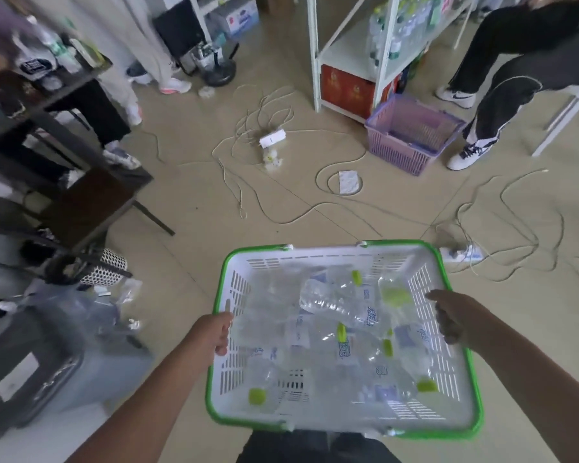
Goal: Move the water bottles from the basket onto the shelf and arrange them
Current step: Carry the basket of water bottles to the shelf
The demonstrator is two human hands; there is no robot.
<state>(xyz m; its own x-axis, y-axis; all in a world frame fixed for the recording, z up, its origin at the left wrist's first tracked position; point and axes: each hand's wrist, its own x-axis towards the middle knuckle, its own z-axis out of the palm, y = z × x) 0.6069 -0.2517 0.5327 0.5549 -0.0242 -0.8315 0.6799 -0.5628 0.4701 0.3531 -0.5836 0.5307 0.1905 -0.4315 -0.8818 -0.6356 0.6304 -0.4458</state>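
While both hands grip basket (345, 419) rims | water bottles (335, 305) lie jumbled inside

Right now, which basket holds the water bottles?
The green-rimmed white basket between both hands; the purple basket by the white shelf looks empty.
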